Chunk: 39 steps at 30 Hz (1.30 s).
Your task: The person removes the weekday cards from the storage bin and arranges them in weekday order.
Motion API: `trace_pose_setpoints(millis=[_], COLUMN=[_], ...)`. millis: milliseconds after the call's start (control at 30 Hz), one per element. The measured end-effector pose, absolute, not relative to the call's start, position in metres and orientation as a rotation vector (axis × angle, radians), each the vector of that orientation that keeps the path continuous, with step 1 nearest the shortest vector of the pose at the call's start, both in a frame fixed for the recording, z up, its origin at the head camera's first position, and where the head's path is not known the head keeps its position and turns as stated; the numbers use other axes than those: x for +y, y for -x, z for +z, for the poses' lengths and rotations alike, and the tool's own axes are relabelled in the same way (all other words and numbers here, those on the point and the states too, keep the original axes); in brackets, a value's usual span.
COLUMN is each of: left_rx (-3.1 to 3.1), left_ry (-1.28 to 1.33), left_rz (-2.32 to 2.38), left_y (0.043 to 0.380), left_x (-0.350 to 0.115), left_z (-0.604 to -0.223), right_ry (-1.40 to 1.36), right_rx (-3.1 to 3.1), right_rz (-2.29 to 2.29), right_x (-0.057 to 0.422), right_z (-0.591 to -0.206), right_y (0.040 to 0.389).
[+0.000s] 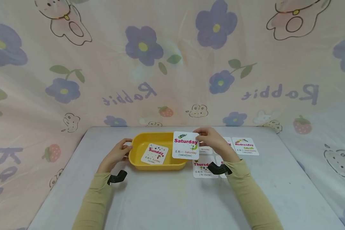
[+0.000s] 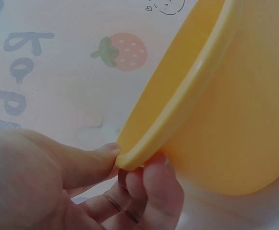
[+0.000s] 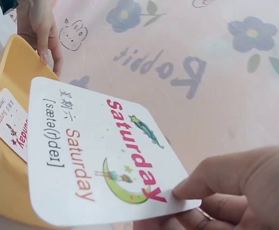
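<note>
Between thumb and fingers, my right hand (image 1: 212,140) pinches the right edge of the white Saturday card (image 1: 185,153), which is raised over the right end of the yellow tray (image 1: 149,167). In the right wrist view the Saturday card (image 3: 101,158) faces the camera, showing a moon picture. My left hand (image 1: 117,155) pinches the tray's left rim, thumb on top and fingers beneath, as the left wrist view shows on the tray rim (image 2: 178,105). Inside the tray lies a tilted Sunday card (image 1: 155,154).
Right of the tray, day cards lie in two rows: a Wednesday card (image 1: 245,146), a Monday card (image 1: 206,150) and a Thursday card (image 1: 205,171) among them. My right hand and forearm partly cover others. A patterned curtain (image 1: 172,80) hangs behind the white table (image 1: 161,201).
</note>
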<state>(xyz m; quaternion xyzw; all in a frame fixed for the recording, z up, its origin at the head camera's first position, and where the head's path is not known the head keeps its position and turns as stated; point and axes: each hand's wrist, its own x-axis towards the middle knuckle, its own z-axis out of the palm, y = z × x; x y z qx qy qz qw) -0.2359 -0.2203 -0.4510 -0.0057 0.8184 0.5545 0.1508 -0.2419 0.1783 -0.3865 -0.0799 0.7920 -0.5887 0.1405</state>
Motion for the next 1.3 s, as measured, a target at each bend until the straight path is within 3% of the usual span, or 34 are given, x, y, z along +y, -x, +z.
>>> trace_pose_setpoints(millis=[1300], left_rx=[2.335], left_ry=[0.018], left_rz=[1.638], left_y=[0.232], left_x=[-0.22], left_z=[-0.454], right_ry=[-0.253], right_rx=[2.542], right_rz=[-1.465], right_x=[0.393], right_z=[-0.448], right_y=[0.183])
